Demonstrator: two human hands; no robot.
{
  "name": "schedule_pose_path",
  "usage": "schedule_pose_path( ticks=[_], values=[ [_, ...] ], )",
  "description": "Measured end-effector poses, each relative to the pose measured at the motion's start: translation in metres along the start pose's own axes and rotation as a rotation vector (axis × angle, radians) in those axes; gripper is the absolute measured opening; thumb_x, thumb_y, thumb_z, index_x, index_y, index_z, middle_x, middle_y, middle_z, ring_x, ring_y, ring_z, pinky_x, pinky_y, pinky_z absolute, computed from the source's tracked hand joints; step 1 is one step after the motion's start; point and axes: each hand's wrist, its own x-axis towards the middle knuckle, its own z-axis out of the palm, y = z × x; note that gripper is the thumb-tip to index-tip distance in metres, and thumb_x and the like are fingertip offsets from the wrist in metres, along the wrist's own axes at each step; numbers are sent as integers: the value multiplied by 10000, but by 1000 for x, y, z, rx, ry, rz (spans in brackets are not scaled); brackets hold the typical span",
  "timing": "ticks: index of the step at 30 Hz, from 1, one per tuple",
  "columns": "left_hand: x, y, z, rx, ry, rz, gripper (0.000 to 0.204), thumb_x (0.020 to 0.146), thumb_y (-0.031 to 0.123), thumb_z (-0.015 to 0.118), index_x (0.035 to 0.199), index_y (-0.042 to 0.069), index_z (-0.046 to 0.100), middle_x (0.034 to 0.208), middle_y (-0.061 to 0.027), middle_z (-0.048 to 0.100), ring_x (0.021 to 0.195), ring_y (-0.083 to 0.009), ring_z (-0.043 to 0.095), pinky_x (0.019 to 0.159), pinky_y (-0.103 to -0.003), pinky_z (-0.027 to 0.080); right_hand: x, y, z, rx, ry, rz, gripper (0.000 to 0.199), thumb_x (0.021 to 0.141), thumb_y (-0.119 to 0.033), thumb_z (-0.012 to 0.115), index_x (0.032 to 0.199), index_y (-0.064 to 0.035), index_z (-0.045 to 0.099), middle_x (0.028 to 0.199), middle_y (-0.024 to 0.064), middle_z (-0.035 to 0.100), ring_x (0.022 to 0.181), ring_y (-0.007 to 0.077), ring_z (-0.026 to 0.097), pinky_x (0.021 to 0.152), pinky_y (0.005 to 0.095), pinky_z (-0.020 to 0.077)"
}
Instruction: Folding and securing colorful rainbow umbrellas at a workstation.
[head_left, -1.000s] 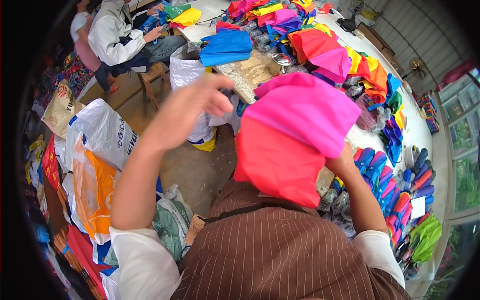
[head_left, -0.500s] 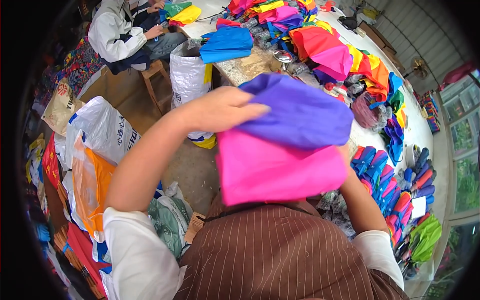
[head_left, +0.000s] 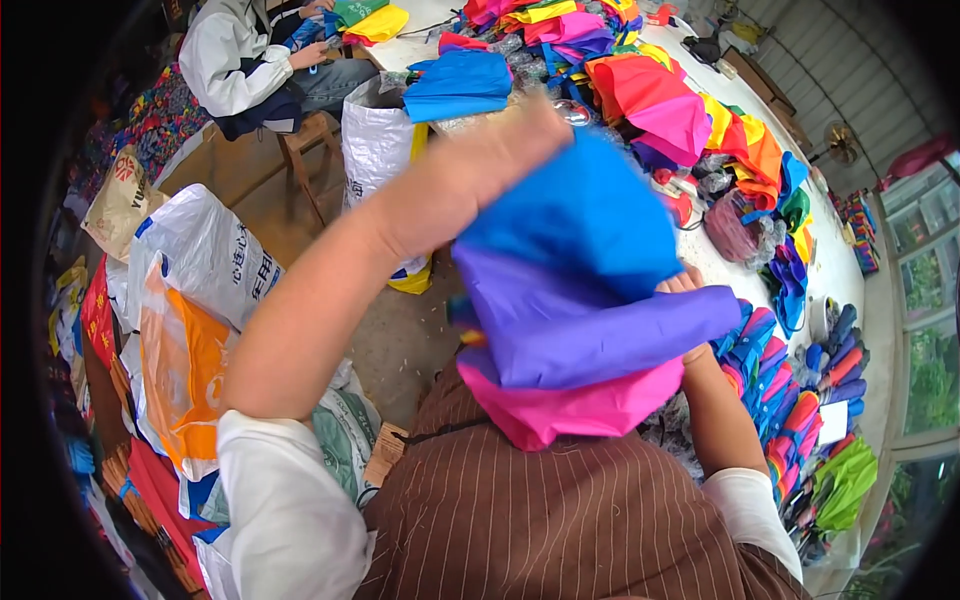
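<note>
In front of my apron hangs a multicoloured umbrella [head_left: 590,330], its loose cloth panels showing blue, purple and pink. My left hand [head_left: 530,135] is at the top edge of the blue panel. Motion smears its fingers, so their grip does not show. On the other side, my right hand [head_left: 688,285] grips the umbrella, its fingertips bent over the cloth beside the blue and purple panels. The umbrella's handle and shaft are hidden behind the cloth.
A white table [head_left: 830,235] curves along the right, heaped with loose umbrellas [head_left: 660,100] and rolled ones [head_left: 770,370]. White sacks [head_left: 375,150] stand to the left, near a wooden stool [head_left: 310,150]. Another person [head_left: 235,70] sits working at the far left.
My left hand has moved up and away. A blue panel now shows above the purple one, and the purple and pink panels have dropped lower. My right fingers have come into sight.
</note>
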Motion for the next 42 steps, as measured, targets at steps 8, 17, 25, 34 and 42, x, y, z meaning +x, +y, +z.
schedule_pose_path(
  ticks=[8,17,25,34,42],
  values=[
    [9,34,-55,-194,307,143,527,1029,404,314,1332,-1,463,1300,-182,550,1212,-295,529,1031,-403,404,30,-23,-26,361,-170,205,324,844,-246,593,1111,-62,598,1033,97,600,955,257,575,827,395,457],
    [-6,1,32,197,-276,22,532,930,370,615,1331,43,490,1077,-95,623,1029,-144,582,927,-292,447,24,-36,-56,745,-419,456,317,852,-257,601,1100,-61,600,992,104,604,894,252,584,771,381,470],
    [1,-20,1,245,200,27,352,940,307,613,1142,20,614,1007,-33,663,916,-95,604,821,-267,483,7,-53,-76,1107,-620,715,311,859,-268,609,1091,-60,602,956,109,607,840,247,593,722,368,481],
    [-20,-41,-19,87,321,-168,182,909,177,634,960,5,664,836,12,625,784,-58,546,714,-231,457,9,-78,-68,1592,-790,892,307,867,-279,617,1080,-59,604,915,116,611,779,242,603,666,354,494],
    [-64,-47,18,-554,533,-266,512,1000,394,454,1370,40,432,1175,-82,577,993,-152,574,926,-309,476,49,-131,-8,2168,-862,700,304,874,-290,624,1071,-58,606,879,121,615,724,237,611,617,342,506]
  ],
)
